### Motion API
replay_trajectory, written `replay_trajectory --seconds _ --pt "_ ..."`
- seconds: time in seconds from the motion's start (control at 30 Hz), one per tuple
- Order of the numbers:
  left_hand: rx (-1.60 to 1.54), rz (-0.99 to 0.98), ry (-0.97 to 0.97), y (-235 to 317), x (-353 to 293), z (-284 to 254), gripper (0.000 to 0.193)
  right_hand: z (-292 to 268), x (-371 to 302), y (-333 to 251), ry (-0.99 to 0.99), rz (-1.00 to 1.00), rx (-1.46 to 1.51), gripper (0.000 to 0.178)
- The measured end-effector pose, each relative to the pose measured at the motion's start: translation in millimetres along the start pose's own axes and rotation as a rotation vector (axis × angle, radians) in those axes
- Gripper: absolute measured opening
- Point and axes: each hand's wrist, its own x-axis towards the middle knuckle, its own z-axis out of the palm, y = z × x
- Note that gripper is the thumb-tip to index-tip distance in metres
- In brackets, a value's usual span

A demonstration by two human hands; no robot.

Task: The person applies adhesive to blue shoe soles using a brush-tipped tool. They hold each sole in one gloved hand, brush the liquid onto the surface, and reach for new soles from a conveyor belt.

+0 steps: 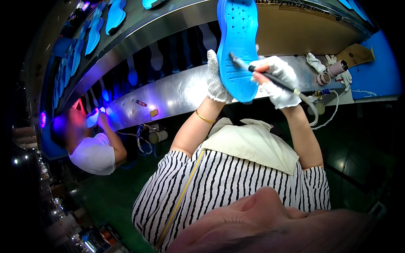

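Observation:
A blue shoe sole (236,42), patterned with small holes and grooves, stands tilted upright above the metal ledge. My left hand (216,80), in a light knitted glove, grips its left edge near the lower end, the thumb pointing up. In my right hand (276,80), gloved in white with some fingertips bare, is a brush (274,79) with a dark handle and a pale hose running from its rear end. The brush's bristle tip meets or nearly meets the inner face of the sole, at its middle.
Blue soles (114,17) line the raised conveyor at upper left. A co-worker (95,152) sits at left. White gloves (315,63), a pinkish cup (337,68) and a brown card piece (357,55) lie at right. A yellow block (154,113) rests on the metal ledge (173,95).

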Motion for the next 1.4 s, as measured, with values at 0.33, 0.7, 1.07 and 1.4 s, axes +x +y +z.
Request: replay_trajectory --seconds 0.33,0.7,1.07,1.4 --pt "-0.032 0.124 -0.048 17 5 0 0.102 10 -15 -3 -0.023 -0.144 -0.261 0.013" --pt "-0.034 0.056 -0.089 35 7 -2 0.103 2 -17 4 -0.197 0.042 -0.147 0.014" --pt "-0.191 -0.070 -0.233 52 16 -14 0.098 3 -26 0 -0.268 0.390 0.116 0.009" --pt "-0.174 -0.228 -0.207 59 17 -9 0.092 2 -6 -9 -0.262 -0.086 -0.266 0.016"
